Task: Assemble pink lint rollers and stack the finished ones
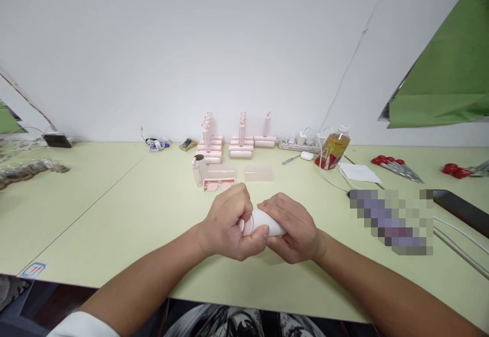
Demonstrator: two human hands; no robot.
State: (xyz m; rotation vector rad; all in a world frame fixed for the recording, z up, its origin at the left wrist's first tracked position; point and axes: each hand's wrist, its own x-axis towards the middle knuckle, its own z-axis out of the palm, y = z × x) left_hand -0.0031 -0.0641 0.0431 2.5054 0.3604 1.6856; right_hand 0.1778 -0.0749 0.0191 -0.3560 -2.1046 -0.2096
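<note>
Between my hands, above the table's front part, is a white rounded cylinder [263,222] with a pale pink end piece [248,226]. My left hand [233,225] closes round the pink end, its thumb lying along the white side. The white end sits in my right hand [292,227], whose fingers wrap over the top with the thumb below. My palms hide much of the cylinder. Just beyond them are an open pink case with round shapes inside [219,185], an upright pale pink tube [197,173] and a frosted translucent sleeve [259,174].
Pink boxes [240,154] stand in stacks near the wall, some with upright clear-topped tubes [206,137]. Rightward are a power strip [300,146], a screwdriver [290,160], a drink bottle [333,148], red-handled tools [395,167] and white cables [458,242].
</note>
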